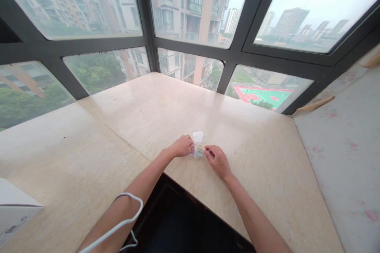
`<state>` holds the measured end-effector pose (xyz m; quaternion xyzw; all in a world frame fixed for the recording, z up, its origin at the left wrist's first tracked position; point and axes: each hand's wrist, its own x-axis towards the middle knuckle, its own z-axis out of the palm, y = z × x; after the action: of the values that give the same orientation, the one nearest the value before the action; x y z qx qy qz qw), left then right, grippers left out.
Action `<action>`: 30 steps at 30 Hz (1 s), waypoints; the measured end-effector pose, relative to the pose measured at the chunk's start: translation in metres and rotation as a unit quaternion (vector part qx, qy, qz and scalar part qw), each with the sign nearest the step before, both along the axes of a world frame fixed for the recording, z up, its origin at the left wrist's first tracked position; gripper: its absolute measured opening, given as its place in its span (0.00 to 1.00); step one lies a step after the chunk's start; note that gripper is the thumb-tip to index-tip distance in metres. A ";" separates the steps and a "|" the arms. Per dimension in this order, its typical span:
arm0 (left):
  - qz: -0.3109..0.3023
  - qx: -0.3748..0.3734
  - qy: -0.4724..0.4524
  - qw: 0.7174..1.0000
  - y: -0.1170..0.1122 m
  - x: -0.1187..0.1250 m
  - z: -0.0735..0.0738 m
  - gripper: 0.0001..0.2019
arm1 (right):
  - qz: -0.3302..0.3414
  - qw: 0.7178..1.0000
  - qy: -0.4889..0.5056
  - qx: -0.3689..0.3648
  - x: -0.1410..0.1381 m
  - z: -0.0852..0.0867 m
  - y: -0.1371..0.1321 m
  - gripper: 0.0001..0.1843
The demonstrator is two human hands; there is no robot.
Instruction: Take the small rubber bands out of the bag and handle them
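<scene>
A small clear plastic box (pixel 198 144) with its lid up and small coloured bits inside sits on the beige stone sill (pixel 166 102). My left hand (pixel 183 146) is curled against the box's left side, fingers closed on it. On the box's right, my right hand (pixel 217 160) rests on the sill with its fingertips pinched together close to the box; what they pinch is too small to make out.
A white cardboard box (pixel 14 209) stands at the near left edge. A white cable (pixel 124 217) loops over my left forearm. Dark-framed windows (pixel 228 57) wrap the back. A floral-patterned surface (pixel 347 146) lies to the right. A dark gap opens below the sill's front edge.
</scene>
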<state>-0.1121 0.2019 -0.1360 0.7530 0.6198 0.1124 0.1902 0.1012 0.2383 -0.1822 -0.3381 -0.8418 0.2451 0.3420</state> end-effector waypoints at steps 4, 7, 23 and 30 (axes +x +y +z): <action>0.005 -0.028 0.024 0.999 0.001 0.002 0.006 0.11 | 0.006 1.000 -0.008 0.012 0.000 -0.001 0.001 0.10; 0.009 -0.043 0.043 0.998 0.003 0.004 0.009 0.10 | 0.013 1.000 -0.013 0.019 0.000 0.000 0.000 0.10; -0.044 -0.062 0.072 0.995 0.016 -0.001 0.007 0.11 | 0.020 0.999 -0.029 0.027 -0.001 0.001 -0.001 0.15; -0.034 -0.064 0.061 0.996 0.016 -0.003 0.005 0.11 | 0.022 0.999 -0.034 0.029 -0.002 0.002 -0.001 0.15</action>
<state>-0.1148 0.2180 -0.1313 0.7650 0.6105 0.0198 0.2039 0.0994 0.2372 -0.1802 -0.3176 -0.8670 0.2163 0.3172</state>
